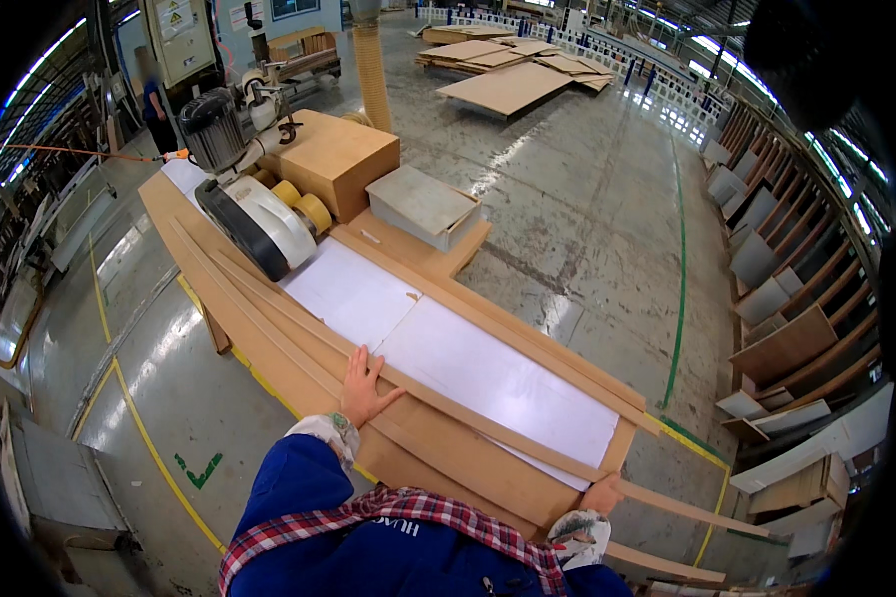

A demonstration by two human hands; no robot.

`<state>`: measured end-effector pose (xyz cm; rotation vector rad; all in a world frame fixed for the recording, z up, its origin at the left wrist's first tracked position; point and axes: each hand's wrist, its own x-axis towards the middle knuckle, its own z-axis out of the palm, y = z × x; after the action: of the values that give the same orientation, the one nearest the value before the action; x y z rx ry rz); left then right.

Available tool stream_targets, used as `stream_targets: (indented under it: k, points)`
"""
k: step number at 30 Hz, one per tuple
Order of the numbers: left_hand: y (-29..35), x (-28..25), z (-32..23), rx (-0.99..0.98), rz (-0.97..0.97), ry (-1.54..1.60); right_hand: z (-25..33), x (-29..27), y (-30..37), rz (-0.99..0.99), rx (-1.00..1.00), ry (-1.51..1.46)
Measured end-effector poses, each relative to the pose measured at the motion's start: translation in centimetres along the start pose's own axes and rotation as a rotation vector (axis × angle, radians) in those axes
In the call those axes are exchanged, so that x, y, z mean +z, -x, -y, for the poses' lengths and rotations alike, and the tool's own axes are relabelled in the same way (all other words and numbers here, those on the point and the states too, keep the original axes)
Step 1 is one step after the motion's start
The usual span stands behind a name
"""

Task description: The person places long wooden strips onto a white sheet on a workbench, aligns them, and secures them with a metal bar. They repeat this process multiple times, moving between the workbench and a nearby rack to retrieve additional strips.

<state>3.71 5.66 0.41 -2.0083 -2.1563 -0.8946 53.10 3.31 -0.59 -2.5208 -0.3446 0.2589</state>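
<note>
Hands, two, bare, both at the near end of a long brown board surface point(448, 453) that ran from 5 o'clock up toward 11 o'clock.

Left hand point(363, 388): lay flat, palm down, fingers point(373, 360) spread open and gripping nothing, pressed on a thin wooden strip point(269, 318) that stretched along the surface toward 11 o'clock. More such strips lay just beside it, side by side.

Right hand point(603, 495): at 5 o'clock, fingers closed on the near end of a second long wooden strip point(508, 423), which ran diagonally over the boards. Past the hand, a loose strip end point(697, 509) stuck out beyond the corner of the surface toward 4 o'clock.

White panel point(488, 373): lay on the surface between the two hands and beyond them, touching a second white panel point(353, 294) at 11 o'clock.

Machine with a black motor and a white guard point(249, 214): stood at the far end of the surface, at 11 o'clock, yellow rollers point(304, 204) beside it.

Brown box point(334, 159) and flat grey box point(423, 204): at 12 o'clock, behind the panels.

Stacks of sheet boards point(513, 75): on the concrete floor point(587, 219), well apart at 1 o'clock. Racks of upright panels point(786, 298): at 3 o'clock.

Person in dark clothes point(154, 104): standing at 10 o'clock, well apart.
</note>
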Motion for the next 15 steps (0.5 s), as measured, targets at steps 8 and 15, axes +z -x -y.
stream_targets:
  k: [8,15]
  points:
    - [-0.1,-0.2,-0.1,-0.001,0.017,0.007,0.6,-0.8,0.8,0.007,-0.014,-0.011]
    - [-0.2,-0.3,-0.3,-0.007,0.026,0.028,-0.2,-0.2,-0.2,0.050,0.015,-0.019]
